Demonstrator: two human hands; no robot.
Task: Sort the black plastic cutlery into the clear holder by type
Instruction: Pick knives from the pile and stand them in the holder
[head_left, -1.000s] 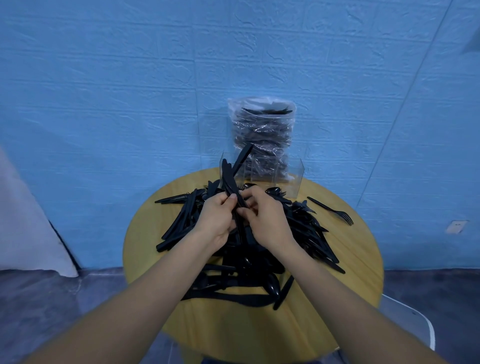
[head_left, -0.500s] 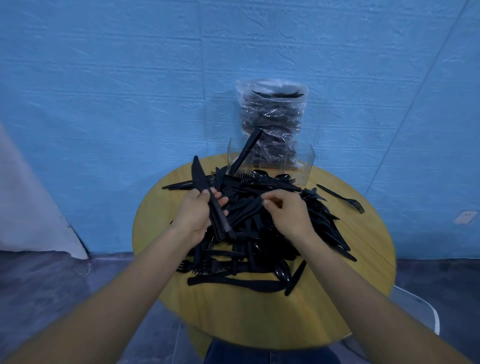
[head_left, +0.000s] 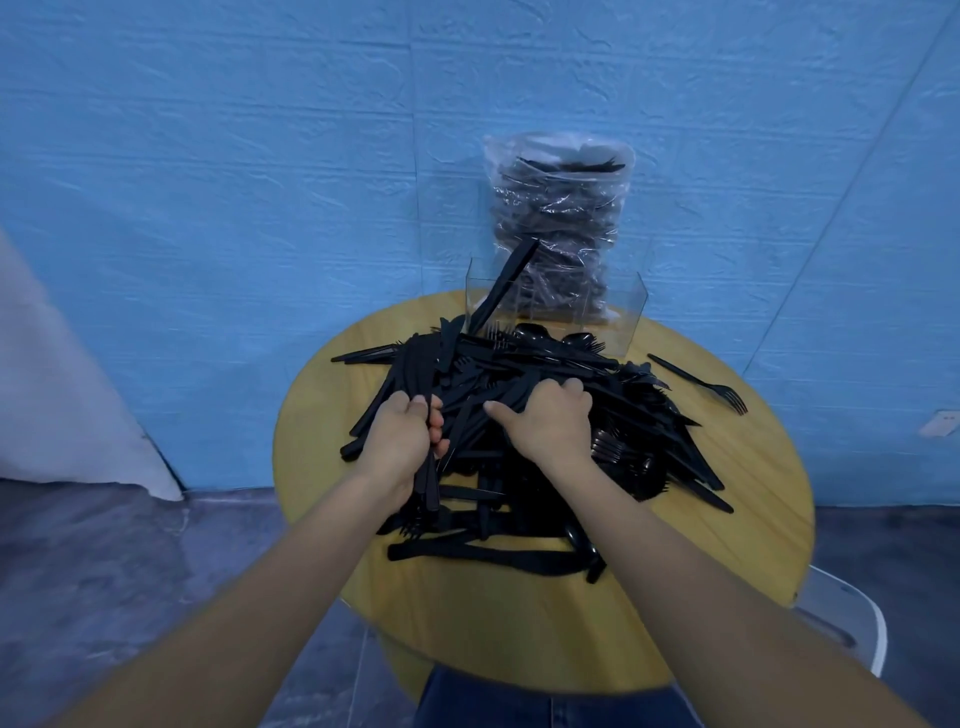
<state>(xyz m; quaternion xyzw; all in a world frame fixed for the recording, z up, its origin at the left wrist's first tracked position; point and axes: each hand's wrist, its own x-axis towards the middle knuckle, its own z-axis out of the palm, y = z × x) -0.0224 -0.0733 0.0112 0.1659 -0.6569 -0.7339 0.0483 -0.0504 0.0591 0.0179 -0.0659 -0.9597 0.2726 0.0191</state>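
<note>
A big pile of black plastic cutlery (head_left: 613, 415) covers the round yellow table (head_left: 519, 613). My left hand (head_left: 402, 441) grips a bundle of black knives (head_left: 421, 374) at the pile's left side, their blades pointing away from me. My right hand (head_left: 545, 421) is on the middle of the pile, fingers curled over a few pieces and thumb stretched left. The clear holder (head_left: 631, 312) stands at the table's far edge. One black knife (head_left: 506, 291) leans upright in its left compartment.
A clear plastic bag of black cutlery (head_left: 561, 208) stands behind the holder against the blue wall. A single fork (head_left: 701, 382) lies apart at the right of the table. A white chair (head_left: 852, 623) is at the lower right, white cloth (head_left: 62, 395) at the left.
My left hand lowered the knife bundle from upright down to the left of the pile. My right hand let go of the bundle and reached forward onto the pile's middle.
</note>
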